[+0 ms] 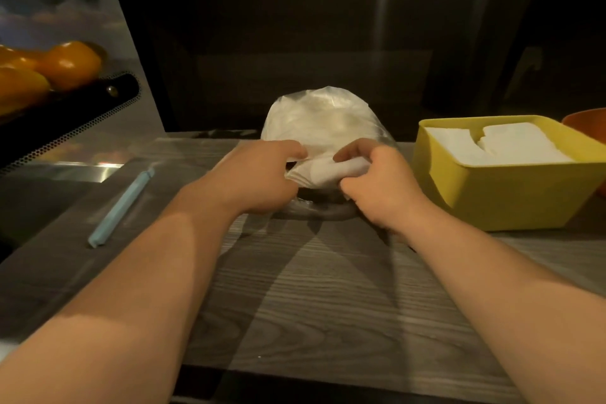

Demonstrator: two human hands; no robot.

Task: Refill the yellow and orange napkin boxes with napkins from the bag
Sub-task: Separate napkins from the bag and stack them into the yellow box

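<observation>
Dim light, and the far background was a dark surface with two pale vertical streaks and nothing else legible.

- Orange box [587, 124]: only a sliver showed at the far right, cut off by the frame edge and partly behind the yellow box. Its contents were not visible.
- Bag [319, 116]: clear plastic, bulging upward at the middle of the tabletop [328, 305]. Its mouth was hidden behind both hands, and its near edge lay in shadow as a dark fold on the wood.
- Round orange-yellow produce [67, 65] sat far left in a black perforated tray [65, 116]. Both were blurred and cut by the left edge, so the kind of produce was unclear.

Grip:
- Left hand [259, 174]: fingers curled, the grip pinched together on the left end of a wad of white napkins [328, 172] at the near side of the bag. Fingertips were mostly hidden under the paper.
- Right hand [383, 187]: fingers curled and the thumb tucked in, the grip pinching the right end of the same wad. How far the paper remained inside the plastic could not be told.
- The two hands were close together, with the wad between them just above the tabletop.

Yellow box [492, 193]: on the tabletop to the right of the bag, near the right hand but apart from it. It held white napkin stacks [498, 147] reaching nearly to the rim.

A pale blue stick [121, 207] lay on the tabletop to the left, well apart from the hands. What it was could not be made out.
</observation>
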